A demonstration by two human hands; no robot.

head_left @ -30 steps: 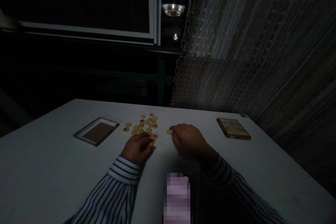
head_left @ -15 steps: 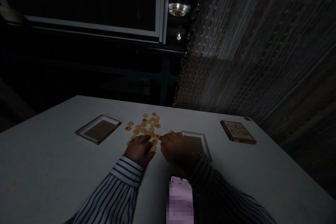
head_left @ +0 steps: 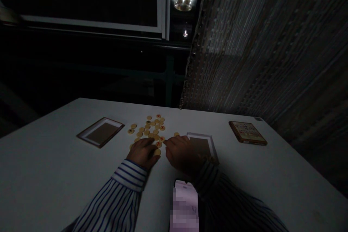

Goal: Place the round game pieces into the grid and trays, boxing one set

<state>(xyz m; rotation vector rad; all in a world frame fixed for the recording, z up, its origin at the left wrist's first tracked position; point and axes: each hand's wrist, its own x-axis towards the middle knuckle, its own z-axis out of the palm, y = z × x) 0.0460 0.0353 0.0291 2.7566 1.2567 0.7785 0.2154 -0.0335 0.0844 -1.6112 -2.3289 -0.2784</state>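
Observation:
Several small round yellow game pieces [head_left: 150,128] lie scattered on a white table [head_left: 54,174] in dim light. My left hand [head_left: 143,153] rests palm down on the near edge of the pile, its fingers curled over a few pieces. My right hand [head_left: 181,152] is close beside it, fingers pinched together at a red-marked piece [head_left: 162,139]. Whether either hand grips a piece is too dark to make out. Both arms wear striped sleeves.
An open shallow box tray [head_left: 100,131] lies at the left. A second tray [head_left: 202,145] lies just behind my right hand. A printed box lid [head_left: 247,132] sits at the far right. A phone [head_left: 186,203] lies near me. A beaded curtain [head_left: 266,43] hangs behind.
My right hand has slid left from a lone piece to the pile's edge, uncovering the tray behind it. My left hand has stayed on the pile.

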